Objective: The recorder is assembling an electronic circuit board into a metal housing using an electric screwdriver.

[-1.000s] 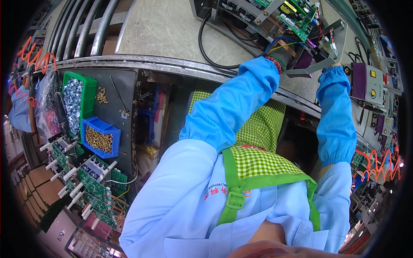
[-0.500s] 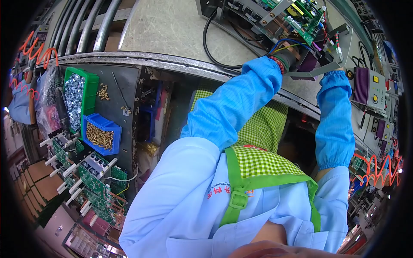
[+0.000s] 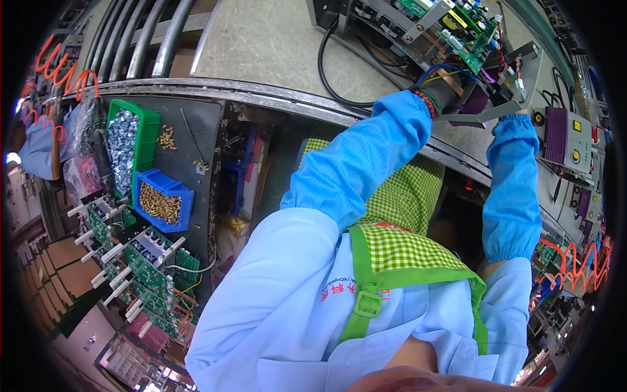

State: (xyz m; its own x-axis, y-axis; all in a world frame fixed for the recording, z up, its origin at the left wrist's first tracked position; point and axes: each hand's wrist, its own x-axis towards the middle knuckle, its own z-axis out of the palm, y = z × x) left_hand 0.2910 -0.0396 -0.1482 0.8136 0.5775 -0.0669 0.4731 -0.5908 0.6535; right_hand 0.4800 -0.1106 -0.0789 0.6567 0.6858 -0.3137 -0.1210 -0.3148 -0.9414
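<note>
A: Where is the work?

B: At the open chassis (image 3: 428, 21), which stands on the bench (image 3: 261, 52) with its circuit board (image 3: 470, 55) exposed.

A: And the left hand (image 3: 449, 88)?

B: At the chassis's near right corner, close by the blue wire (image 3: 437, 66) and the yellow-green wire (image 3: 450, 73). Its fingers are lost among the parts, so I can't tell whether they are spread or pinching anything.

A: The right hand (image 3: 522, 112)?

B: Right of the chassis, mostly hidden by the grey panel (image 3: 501, 112). It reaches up to that panel, but I can't tell how it grips, if at all.

A: How would you handle this well?

B: I'd have 1 hand bear the panel's weight so nothing drags on the leads, and let the other guide those 2 wires clear of the metal edge. Gently, too: the board sits close above.

A: Anything else nearby to mind?

B: The black cable (image 3: 321, 62) looping out left of the chassis; I'd keep it from snagging. The purple-sided unit (image 3: 556, 134), right of the chassis, could get knocked by an elbow.
</note>
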